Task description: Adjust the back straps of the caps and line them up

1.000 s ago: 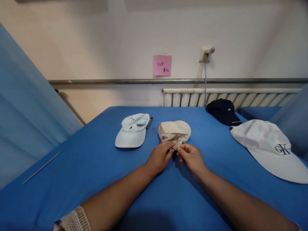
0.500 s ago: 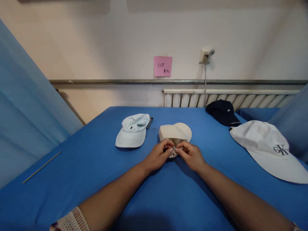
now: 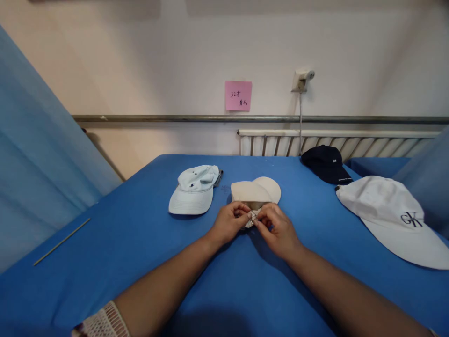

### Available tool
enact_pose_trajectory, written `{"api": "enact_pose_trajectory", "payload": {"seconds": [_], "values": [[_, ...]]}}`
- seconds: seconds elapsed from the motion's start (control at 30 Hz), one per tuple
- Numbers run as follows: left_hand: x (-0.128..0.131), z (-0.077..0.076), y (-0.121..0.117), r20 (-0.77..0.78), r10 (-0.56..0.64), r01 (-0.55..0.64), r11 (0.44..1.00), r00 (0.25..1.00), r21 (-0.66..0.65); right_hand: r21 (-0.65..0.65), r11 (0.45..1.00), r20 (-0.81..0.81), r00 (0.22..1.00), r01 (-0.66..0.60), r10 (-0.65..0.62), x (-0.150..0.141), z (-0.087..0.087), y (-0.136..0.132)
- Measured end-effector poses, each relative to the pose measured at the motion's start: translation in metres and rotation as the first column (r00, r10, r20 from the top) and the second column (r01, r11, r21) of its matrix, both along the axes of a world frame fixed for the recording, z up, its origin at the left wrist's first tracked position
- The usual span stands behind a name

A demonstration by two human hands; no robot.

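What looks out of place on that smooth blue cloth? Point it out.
The thin, straight, tan stick at the left on the blue cloth looks odd: the other objects there are all fabric caps.

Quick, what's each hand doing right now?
Left hand: closed, pinching the beige cap at its near edge.
Right hand: closed, fingertips pinching the same near edge.

A beige baseball cap (image 3: 242,191) sits before you on the blue cover (image 3: 140,215), its rounded brim pointing away and to your right, its pale crown beside it, a brownish gap showing above the bunched near edge that you pinch from both sides.
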State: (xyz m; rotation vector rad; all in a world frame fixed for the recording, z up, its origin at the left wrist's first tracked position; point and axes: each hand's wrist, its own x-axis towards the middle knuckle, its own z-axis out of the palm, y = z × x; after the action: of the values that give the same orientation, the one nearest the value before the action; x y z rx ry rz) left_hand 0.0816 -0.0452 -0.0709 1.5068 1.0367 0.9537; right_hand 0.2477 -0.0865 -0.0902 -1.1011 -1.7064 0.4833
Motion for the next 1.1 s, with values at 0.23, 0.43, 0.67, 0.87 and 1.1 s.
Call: {"api": "enact_pose_trajectory", "payload": {"seconds": [0.23, 0.43, 0.67, 0.87, 1.1], "values": [[0.001, -0.001, -0.002, -0.154, -0.041, 0.06, 0.99, 0.987, 0.124, -0.04, 0.995, 0.226, 0.971, 0.089, -0.077, -0.002, 0.001, -0.002], [-0.003, 0.002, -0.003, -0.341, -0.077, 0.16, 0.961, 0.937, 0.224, -0.299, 0.95, -0.011, 0.995, 0.092, -0.1, -0.005, -0.007, 0.004], [-0.004, 0.003, -0.002, -0.376, -0.143, 0.244, 0.941, 0.915, 0.235, -0.593, 0.685, -0.616, 0.786, -0.423, -0.047, 0.006, -0.002, 0.012], [-0.005, -0.001, 0.0, -0.338, -0.112, 0.185, 0.963, 0.935, 0.193, -0.542, 0.82, -0.422, 0.903, -0.185, -0.075, 0.002, -0.011, 0.013], [-0.006, 0.004, -0.002, -0.364, -0.114, 0.207, 0.951, 0.924, 0.23, -0.493, 0.853, -0.341, 0.94, -0.171, -0.009, 0.001, -0.014, 0.01]]}}
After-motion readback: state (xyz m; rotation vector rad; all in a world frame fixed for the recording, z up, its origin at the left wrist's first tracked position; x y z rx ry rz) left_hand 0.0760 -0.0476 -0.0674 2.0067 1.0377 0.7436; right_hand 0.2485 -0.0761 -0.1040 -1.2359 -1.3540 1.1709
